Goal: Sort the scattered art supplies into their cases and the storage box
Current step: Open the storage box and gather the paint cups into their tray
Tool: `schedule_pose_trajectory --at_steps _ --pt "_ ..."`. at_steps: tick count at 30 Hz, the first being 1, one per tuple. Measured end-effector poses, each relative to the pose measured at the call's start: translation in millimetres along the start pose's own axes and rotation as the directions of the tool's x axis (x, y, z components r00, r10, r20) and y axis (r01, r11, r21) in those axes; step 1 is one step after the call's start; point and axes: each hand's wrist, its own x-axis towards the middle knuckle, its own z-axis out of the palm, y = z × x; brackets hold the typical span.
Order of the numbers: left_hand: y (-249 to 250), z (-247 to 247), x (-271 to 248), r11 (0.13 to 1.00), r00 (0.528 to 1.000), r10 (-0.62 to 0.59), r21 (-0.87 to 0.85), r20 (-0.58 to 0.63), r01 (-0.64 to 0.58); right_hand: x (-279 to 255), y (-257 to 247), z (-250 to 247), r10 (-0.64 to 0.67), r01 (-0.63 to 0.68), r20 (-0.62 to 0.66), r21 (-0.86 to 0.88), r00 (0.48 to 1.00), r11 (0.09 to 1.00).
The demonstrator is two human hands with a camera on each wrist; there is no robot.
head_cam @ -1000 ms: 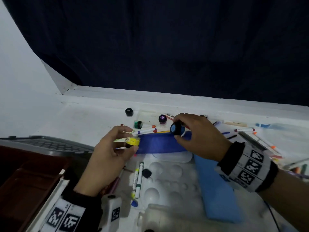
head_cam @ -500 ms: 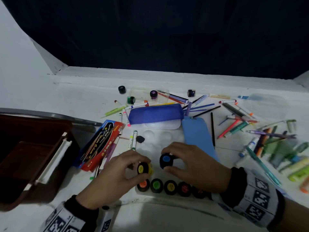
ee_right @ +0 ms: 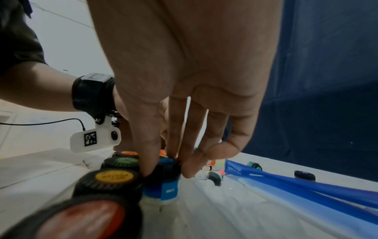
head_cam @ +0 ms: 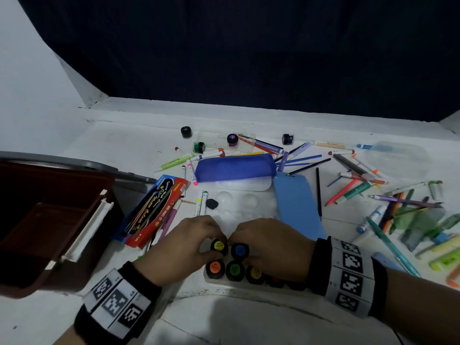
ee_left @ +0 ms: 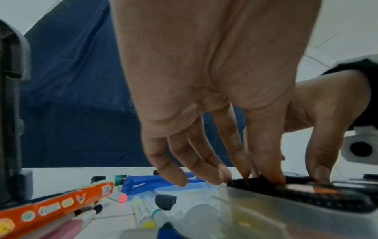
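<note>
We find a white work surface [head_cam: 139, 145] backed by a dark blue curtain [head_cam: 249, 51], with a pale wall [head_cam: 29, 78] at the left. Both hands sit at the near edge over a clear plastic paint tray [head_cam: 251, 282]. The left hand [head_cam: 179, 250] pinches the yellow-capped paint pot [head_cam: 219, 246] by its ribbed lid; the right hand [head_cam: 271, 247] pinches the blue-capped paint pot [head_cam: 240, 250], thumb and fingers on its lid in the right wrist view [ee_right: 163, 171]. The two pots stand side by side, just behind a row holding the orange-capped pot [head_cam: 215, 268], the green-capped pot [head_cam: 234, 270] and a second yellow-capped pot [head_cam: 255, 273]; further pots in that row are hidden under the right hand. Beyond the hands lie a white mixing palette [head_cam: 244, 202], a blue pencil pouch [head_cam: 235, 167], a light blue flat case [head_cam: 297, 207] and a red watercolour box [head_cam: 156, 210]. A brown storage box [head_cam: 49, 220] stands open at the left. Loose markers and pens [head_cam: 368, 192] litter the right side; three stray pots [head_cam: 232, 139] rest near the curtain.
</note>
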Motion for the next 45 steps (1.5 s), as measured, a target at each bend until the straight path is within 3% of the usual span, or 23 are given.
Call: schedule_pose_trajectory --at_steps 6,12,18,23,25,27,31,34,39,45 --pt "-8.0 0.5 -2.3 0.993 0.993 -0.110 -0.046 -0.029 0.109 6.1 0.9 -10.2 0.022 -0.019 0.052 -0.050 0.998 0.999" --pt "-15.2 1.1 2.5 0.960 0.979 -0.199 -0.195 0.041 0.203 17.9 -1.9 -11.6 0.008 -0.004 0.063 -0.067 0.998 0.998" --pt "-18.9 -0.2 11.1 0.947 0.965 -0.248 -0.189 0.080 0.259 20.1 7.7 -15.4 0.012 -0.004 0.070 -0.112 0.997 0.994" --pt "-18.9 -6.5 9.7 0.940 0.978 -0.188 -0.272 0.085 0.204 20.4 33.2 -33.8 0.040 -0.039 -0.074 0.017 0.996 0.999" --pt "-17.2 -13.8 14.4 0.921 0.986 -0.167 -0.358 -0.007 0.154 26.0 47.7 -44.5 0.075 -0.053 -0.174 0.128 0.982 0.990" --pt "-20.4 -22.7 26.5 0.907 0.965 -0.198 -0.405 -0.173 0.113 35.4 63.5 -55.1 0.120 -0.061 -0.264 0.219 0.957 0.974" --pt "-34.8 -43.7 67.3 0.899 0.843 -0.292 -0.431 -0.452 0.081 63.5 98.0 -72.1 0.173 -0.091 -0.407 0.213 0.897 0.973" --pt "-49.3 -57.8 103.7 0.922 0.782 -0.343 -0.344 -0.520 0.175 89.9 121.5 -82.0 0.234 -0.159 -0.437 0.202 0.869 0.966" --pt "-79.6 -70.5 158.4 0.893 0.790 -0.449 -0.237 -0.417 0.383 134.9 146.7 -93.9 0.276 -0.237 -0.349 0.151 0.896 0.960" --pt "-112.2 -70.5 202.4 0.852 0.825 -0.515 -0.037 -0.234 0.522 181.5 170.3 -89.0 0.277 -0.279 -0.206 0.018 0.939 0.960"
